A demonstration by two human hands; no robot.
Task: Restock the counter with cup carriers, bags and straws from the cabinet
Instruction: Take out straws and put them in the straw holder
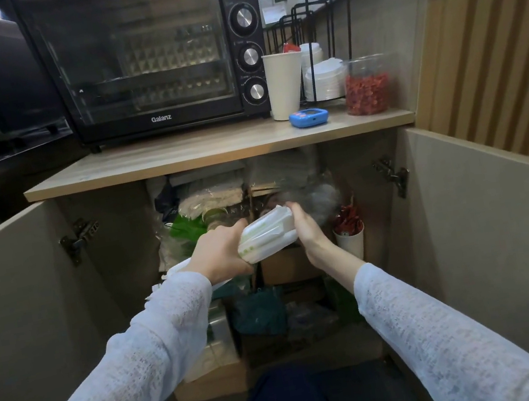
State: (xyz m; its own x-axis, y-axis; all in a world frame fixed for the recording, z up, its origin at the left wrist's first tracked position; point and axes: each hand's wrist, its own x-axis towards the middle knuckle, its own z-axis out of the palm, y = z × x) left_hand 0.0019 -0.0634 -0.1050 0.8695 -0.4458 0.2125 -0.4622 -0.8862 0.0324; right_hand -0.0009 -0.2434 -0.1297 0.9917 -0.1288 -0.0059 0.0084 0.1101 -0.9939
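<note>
A white bundle of paper-wrapped straws (267, 236) with green print is held level in front of the open cabinet (287, 266). My left hand (220, 250) grips its near left end. My right hand (305, 228) holds the right end, and a blurred clear plastic bag (320, 200) hangs just behind those fingers. Inside the cabinet lie packed plastic bags (211, 198), green bags (188, 229) and brown cardboard boxes (287, 266). The wooden counter (213, 149) runs above the cabinet.
Both cabinet doors stand open, left door (27, 289) and right door (484, 217). On the counter stand a black oven (143, 56), a white paper cup (284, 84), a blue timer (308, 117), stacked white lids in a black wire rack (323, 80) and a jar of red pieces (366, 85).
</note>
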